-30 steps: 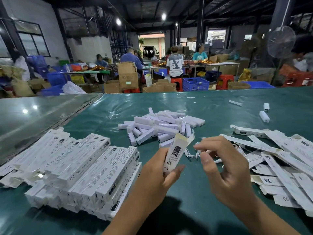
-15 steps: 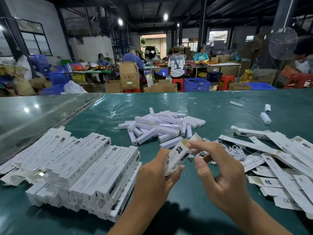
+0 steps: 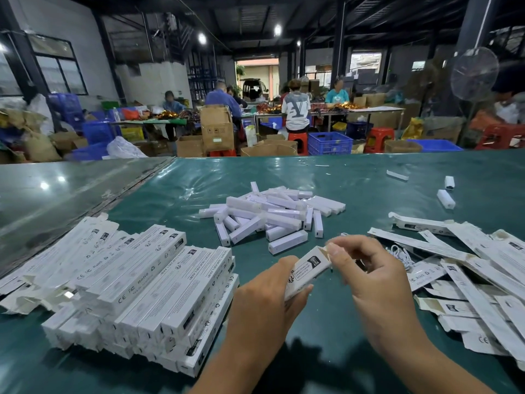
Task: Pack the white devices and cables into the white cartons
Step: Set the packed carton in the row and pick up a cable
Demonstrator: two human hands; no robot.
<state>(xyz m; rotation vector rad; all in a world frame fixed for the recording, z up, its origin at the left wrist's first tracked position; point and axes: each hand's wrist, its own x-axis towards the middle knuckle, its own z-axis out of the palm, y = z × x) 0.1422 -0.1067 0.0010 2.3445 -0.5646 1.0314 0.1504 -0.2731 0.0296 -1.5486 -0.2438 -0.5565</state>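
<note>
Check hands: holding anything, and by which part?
Left hand grips a white carton round its lower end. Right hand pinches the open top flap of the same carton. Nothing else is held.

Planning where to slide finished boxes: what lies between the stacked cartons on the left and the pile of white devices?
Head view: only bare green table cover between the stacked cartons and devices.

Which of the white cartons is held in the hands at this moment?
The carton between the left hand and right hand, raised above the table; all other cartons lie in piles on the green cover.
</note>
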